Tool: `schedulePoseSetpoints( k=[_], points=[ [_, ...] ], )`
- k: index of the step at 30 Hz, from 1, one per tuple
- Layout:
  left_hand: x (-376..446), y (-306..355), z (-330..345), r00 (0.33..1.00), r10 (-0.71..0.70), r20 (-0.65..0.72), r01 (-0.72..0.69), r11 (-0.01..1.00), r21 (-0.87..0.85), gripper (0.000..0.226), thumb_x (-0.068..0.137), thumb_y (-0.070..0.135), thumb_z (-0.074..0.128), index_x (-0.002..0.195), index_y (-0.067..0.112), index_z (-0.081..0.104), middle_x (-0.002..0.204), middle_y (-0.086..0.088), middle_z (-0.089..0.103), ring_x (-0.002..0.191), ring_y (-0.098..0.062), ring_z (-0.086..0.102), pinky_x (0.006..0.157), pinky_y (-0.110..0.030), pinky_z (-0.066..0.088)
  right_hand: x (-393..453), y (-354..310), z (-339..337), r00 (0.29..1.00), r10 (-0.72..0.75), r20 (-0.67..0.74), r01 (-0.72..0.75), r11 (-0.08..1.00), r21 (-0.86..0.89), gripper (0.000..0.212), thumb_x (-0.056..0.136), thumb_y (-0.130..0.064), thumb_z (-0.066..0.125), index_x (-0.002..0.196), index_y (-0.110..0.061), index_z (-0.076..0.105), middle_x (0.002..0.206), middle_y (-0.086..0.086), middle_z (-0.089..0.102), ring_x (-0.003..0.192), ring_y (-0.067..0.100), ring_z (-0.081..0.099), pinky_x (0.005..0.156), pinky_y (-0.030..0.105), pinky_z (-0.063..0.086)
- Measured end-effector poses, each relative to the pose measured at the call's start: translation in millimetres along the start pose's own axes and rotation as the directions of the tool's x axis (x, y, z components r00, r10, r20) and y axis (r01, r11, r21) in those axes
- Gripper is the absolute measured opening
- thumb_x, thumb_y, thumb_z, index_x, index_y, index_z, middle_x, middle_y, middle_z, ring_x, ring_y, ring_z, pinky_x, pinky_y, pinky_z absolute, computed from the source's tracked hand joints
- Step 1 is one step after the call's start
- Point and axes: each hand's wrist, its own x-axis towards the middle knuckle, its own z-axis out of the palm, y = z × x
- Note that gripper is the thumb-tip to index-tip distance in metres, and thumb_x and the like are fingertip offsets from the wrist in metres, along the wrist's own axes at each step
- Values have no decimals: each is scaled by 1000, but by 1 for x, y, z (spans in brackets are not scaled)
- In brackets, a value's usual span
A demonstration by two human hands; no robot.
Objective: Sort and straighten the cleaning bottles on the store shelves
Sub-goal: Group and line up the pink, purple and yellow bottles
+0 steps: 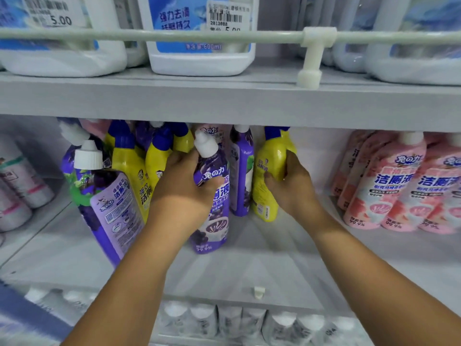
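Both curled: left hand [184, 181] grips glossy purple bottle [212, 196], right hand [291, 186] smooth yellow bottle [270, 171].

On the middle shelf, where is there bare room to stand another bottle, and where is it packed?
Bare shelf lies between the yellow bottle in the right hand and the pink bottles, and along the front edge. The purple and yellow cluster left of the left hand is crowded.

Pale guard rail [174, 35] spans the upper shelf front on a white T-shaped bracket [314, 53]; price tag [228, 17] with barcode reads 5.00; small white clip [259, 292] sits at the front edge of the grey middle shelf [274, 260].
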Motion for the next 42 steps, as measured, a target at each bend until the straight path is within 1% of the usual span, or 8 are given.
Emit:
schedulePoseSetpoints(
  k=[3, 7, 12, 17, 21, 29, 38, 42],
  points=[
    [-7, -8, 0, 1000, -7, -16, 6, 998, -61, 58, 87, 38, 74, 141, 33, 53, 121, 6, 47, 108, -14, 53, 77, -18, 32, 5, 2, 7, 1000, 26, 15, -27, 999, 40, 46, 91, -25, 70, 132, -18, 52, 109, 2, 65, 92, 24, 63, 78, 28, 47],
    [-19, -19, 6, 999, -33, -14, 29, 969, -245, 64, 85, 34, 79, 142, 38, 51, 121, 20, 55, 100, 5, 55, 77, 2, 37, -7, -17, 6, 889, -228, -396, 241, 970, -17, 30, 87, -20, 71, 113, -11, 59, 105, 6, 58, 82, 26, 63, 75, 38, 54],
    [-41, -36, 14, 986, -163, 27, 161, 912, -376, 48, 82, 28, 82, 121, 40, 58, 101, 23, 72, 89, 3, 68, 82, -32, 59, 6, -62, 36, 993, -109, -54, 106, 993, -54, 40, 90, -37, 68, 117, -11, 56, 105, 8, 67, 98, 31, 65, 80, 35, 51],
    [-48, -36, 13, 989, -134, 63, 148, 902, -406, 45, 83, 23, 81, 112, 49, 57, 97, 28, 72, 89, 7, 68, 73, -13, 53, 10, -63, 54, 1000, 11, -19, -10, 999, 51, 46, 85, -39, 74, 120, -20, 51, 107, 0, 69, 93, 18, 68, 81, 31, 55],
    [-46, -36, 12, 986, -130, 107, 165, 876, -454, 45, 85, 25, 80, 119, 45, 59, 98, 26, 74, 91, 4, 70, 73, -18, 54, -21, -55, 14, 999, -22, -48, 31, 983, 183, 51, 83, -17, 77, 127, -21, 52, 111, -13, 67, 95, 5, 66, 73, 0, 42],
    [-6, -17, 64, 984, -76, 164, 151, 844, -515, 44, 82, 24, 81, 117, 40, 60, 110, 14, 75, 100, -6, 71, 94, -41, 58, -37, -1, -69, 981, 103, -165, -98, 994, 39, 44, 81, -17, 80, 120, -15, 58, 99, -2, 70, 88, 22, 67, 80, 31, 51],
    [22, 18, 104, 960, 55, 276, 105, 841, -531, 53, 88, 28, 76, 136, 30, 54, 115, 9, 74, 106, -9, 70, 98, -42, 57, -24, 18, -69, 973, 67, -220, -52, 996, 76, 47, 88, -15, 73, 130, -10, 51, 108, 0, 63, 94, 21, 62, 80, 29, 45],
    [6, 13, 95, 971, -6, 238, 135, 837, -530, 58, 92, 20, 74, 143, 23, 47, 109, 17, 65, 95, 4, 63, 80, -10, 52, -43, -1, -66, 890, -118, -440, 104, 993, -54, 30, 85, -30, 67, 109, -12, 59, 105, 10, 61, 93, 33, 62, 77, 39, 52]
  ],
)
